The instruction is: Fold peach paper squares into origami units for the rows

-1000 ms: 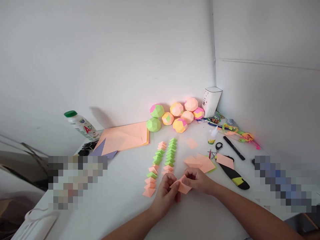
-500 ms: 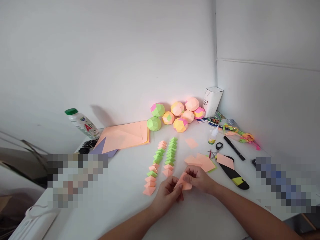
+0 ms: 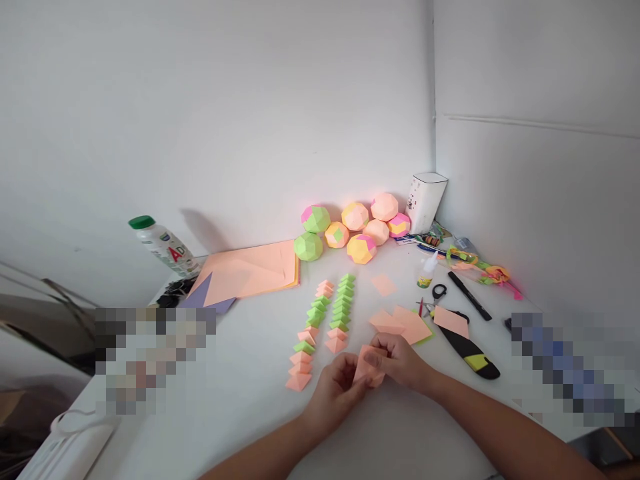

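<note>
A small piece of peach paper (image 3: 366, 365) is pinched between both hands above the white table. My left hand (image 3: 336, 392) grips its left and lower edge, and my right hand (image 3: 400, 360) holds its upper right with the thumb lying across it. The paper looks partly folded; some of it is hidden by the fingers. Just beyond the hands stand two rows of folded paper pieces, a peach-and-green left row (image 3: 303, 347) and a mostly green right row (image 3: 342, 308). Cut peach sheets (image 3: 411, 325) lie past my right hand.
Faceted paper balls (image 3: 361, 249) sit against the wall. Peach card sheets (image 3: 250, 270) and a white bottle (image 3: 167, 248) are at left. On the right lie a glue bottle (image 3: 427, 272), scissors (image 3: 439, 292), a black pen (image 3: 469, 295) and a black-and-yellow cutter (image 3: 470, 353).
The peach paper has turned between my fingers and stands more upright. My left fingers have shifted slightly along its lower edge. The other things lie where they were.
</note>
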`<state>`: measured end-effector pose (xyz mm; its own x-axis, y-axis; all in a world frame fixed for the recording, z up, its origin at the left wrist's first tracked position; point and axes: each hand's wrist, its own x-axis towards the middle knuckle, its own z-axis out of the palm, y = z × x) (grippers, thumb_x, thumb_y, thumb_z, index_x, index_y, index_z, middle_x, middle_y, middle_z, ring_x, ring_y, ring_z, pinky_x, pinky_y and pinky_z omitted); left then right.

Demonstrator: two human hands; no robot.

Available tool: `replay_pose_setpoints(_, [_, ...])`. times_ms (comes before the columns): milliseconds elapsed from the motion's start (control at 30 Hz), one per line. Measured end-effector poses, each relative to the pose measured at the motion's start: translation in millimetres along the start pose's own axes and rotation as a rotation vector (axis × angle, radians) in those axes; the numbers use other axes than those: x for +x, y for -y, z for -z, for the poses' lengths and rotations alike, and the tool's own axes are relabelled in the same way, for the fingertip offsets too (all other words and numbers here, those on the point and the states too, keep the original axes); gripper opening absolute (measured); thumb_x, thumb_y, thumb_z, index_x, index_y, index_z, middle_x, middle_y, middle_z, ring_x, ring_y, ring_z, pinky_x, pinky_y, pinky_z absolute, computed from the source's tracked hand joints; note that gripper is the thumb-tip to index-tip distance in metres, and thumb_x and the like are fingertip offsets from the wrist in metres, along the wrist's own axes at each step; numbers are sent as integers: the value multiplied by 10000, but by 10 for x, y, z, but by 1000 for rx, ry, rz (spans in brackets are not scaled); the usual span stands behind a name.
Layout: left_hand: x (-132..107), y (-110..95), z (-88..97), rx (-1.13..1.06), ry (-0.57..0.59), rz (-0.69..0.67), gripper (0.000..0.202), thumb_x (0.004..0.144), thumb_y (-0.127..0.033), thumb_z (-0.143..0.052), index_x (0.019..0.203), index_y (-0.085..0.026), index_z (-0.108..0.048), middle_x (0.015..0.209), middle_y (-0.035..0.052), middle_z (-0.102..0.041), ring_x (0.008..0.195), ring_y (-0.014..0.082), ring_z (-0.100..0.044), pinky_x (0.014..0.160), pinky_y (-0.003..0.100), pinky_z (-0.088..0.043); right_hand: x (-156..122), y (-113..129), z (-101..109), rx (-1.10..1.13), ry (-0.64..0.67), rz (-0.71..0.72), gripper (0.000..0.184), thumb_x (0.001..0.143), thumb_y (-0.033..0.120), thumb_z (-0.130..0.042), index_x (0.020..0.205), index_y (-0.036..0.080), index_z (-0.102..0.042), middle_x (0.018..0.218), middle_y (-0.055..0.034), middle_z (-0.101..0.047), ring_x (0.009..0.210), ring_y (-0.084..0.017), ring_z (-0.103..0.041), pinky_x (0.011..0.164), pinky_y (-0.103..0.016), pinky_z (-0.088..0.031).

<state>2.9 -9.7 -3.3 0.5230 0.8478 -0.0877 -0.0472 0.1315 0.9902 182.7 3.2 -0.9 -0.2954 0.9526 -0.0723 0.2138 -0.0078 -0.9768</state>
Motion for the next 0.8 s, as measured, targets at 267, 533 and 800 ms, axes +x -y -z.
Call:
replay_pose_setpoints(267, [-19,103,-25,-145,-51,-136,274,794,-296,-658,953,-232,-445,876,20,-612,811,161,-614,726,297,-490,3,-33,-37,-59,79,-55,561,755,584,-595,537,195,-256,526,78,-208,487,-69,-202,442,-221,-141])
replay_pose_setpoints(533, [-42,47,58,273,-113,-282,235,890,-274,-474,1110,-241,-550,915,55,-574,817,188,-555,737,326,-482,39,7,40,108,189,-7,435,755,566,-613,646,159,-506,608,37,-397,554,-95,-360,507,-224,-271])
replay_pose_setpoints(800, [-22,14,58,241,-178,-243,322,833,-305,-581,1150,-251,-588,1009,73,-585,944,221,-563,849,368,-492,51,-9,1,197,132,-10,344,713,458,-702,616,143,-605,616,24,-481,555,-100,-422,523,-235,-333])
